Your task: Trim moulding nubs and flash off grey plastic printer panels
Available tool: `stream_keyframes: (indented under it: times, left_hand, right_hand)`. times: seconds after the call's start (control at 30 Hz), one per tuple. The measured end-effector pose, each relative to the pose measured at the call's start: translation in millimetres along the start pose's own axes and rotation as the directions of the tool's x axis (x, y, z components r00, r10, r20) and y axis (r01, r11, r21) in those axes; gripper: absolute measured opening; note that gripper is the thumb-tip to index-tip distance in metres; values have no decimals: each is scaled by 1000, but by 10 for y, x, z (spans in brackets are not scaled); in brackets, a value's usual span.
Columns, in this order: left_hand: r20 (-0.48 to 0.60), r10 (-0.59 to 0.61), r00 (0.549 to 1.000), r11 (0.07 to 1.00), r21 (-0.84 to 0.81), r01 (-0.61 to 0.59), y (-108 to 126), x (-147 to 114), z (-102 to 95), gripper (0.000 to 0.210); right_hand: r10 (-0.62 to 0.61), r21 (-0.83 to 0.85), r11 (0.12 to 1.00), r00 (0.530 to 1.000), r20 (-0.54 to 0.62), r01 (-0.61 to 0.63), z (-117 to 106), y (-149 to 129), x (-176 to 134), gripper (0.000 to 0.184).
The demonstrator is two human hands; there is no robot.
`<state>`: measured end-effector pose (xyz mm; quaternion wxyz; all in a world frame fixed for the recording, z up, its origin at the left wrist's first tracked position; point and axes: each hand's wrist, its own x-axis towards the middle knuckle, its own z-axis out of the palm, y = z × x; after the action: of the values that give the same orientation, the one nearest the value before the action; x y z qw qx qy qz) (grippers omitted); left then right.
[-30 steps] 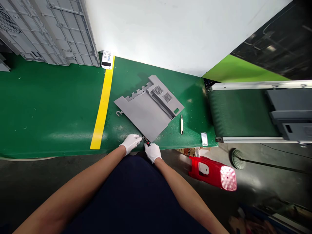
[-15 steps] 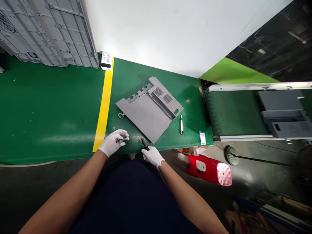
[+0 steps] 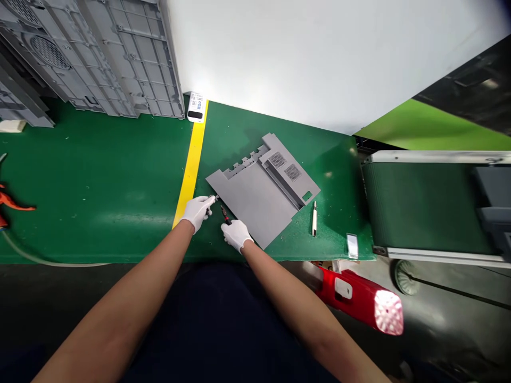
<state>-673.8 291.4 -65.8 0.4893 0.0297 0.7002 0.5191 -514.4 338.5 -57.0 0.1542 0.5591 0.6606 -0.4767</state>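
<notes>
A grey plastic panel (image 3: 259,197) with two vent grilles and a notched back edge lies at an angle on the green table. My left hand (image 3: 197,211), in a white glove, is closed at the panel's left edge. Its fingertips pinch a small hook-shaped plastic piece (image 3: 216,198), mostly hidden by the fingers; whether it joins the panel I cannot tell. Gloved in white too, my right hand (image 3: 236,234) grips a pair of nippers (image 3: 225,214) with red and black handles. Their jaws point toward the left fingertips, apart from the panel.
A white-handled knife (image 3: 314,219) and a small clear-and-white piece (image 3: 352,246) lie to the right. Beyond them runs a conveyor belt (image 3: 423,207). Large grey panels (image 3: 131,58) stand at the back left beside a white device (image 3: 197,108). An orange-handled tool (image 3: 11,201) lies far left. A red stool (image 3: 359,298) stands below.
Both hands have moved forward to the panel's left edge. My left fingers have closed on the hook-shaped piece, and the nippers have come nearer to it. The view has shifted left.
</notes>
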Motion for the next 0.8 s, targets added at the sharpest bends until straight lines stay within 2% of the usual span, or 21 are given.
stream_keyframes:
  times: [0.27, 0.57, 0.8]
  left_hand:
    - [91, -3, 996, 997, 71, -4, 42, 88, -79, 28]
    - [187, -16, 982, 994, 105, -4, 21, 161, -193, 26]
    - [237, -22, 971, 993, 116, -6, -26, 232, -242, 26]
  right_hand:
    - [11, -49, 999, 1000, -28, -12, -62, -344, 76, 28]
    - [89, -133, 986, 991, -97, -102, -31, -449, 20, 31]
    - [95, -186, 975, 984, -148, -123, 55, -462, 67, 32]
